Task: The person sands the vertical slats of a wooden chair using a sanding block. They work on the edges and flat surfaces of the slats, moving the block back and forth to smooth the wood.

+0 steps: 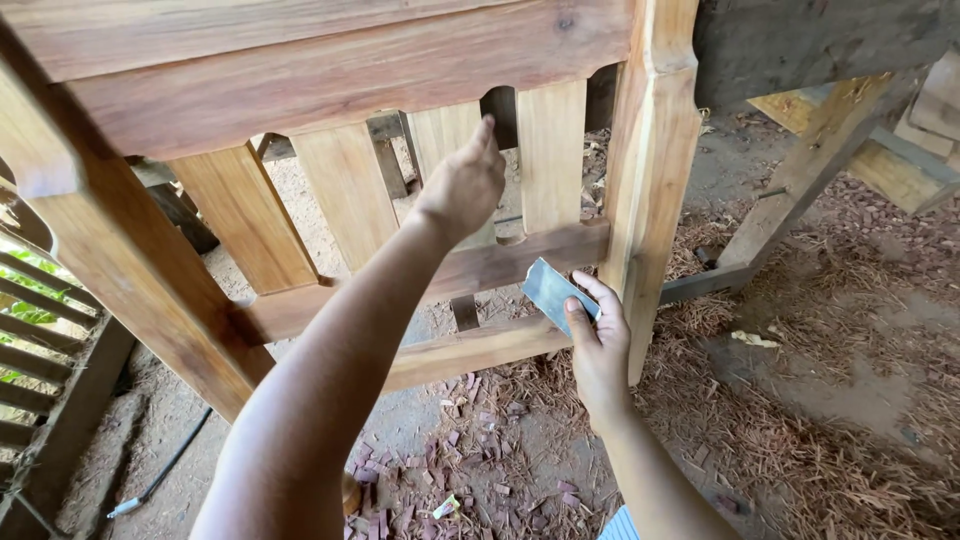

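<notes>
A wooden furniture frame (pixel 330 80) with several upright slats fills the upper half of the head view. My left hand (pixel 462 185) reaches forward, its index finger touching the top of a middle slat (pixel 445 135) under the scalloped top rail. My right hand (pixel 598 345) holds a flat grey piece of sandpaper (pixel 550 290) pinched between thumb and fingers, just in front of the lower rail (pixel 500 265) and beside the right corner post (pixel 650 170).
Wood shavings and small reddish offcuts (pixel 470 470) cover the dirt ground. A second wooden frame (pixel 830 140) stands at the right. A slatted panel (pixel 40 350) leans at the left edge. A dark cable (pixel 165 470) lies on the ground.
</notes>
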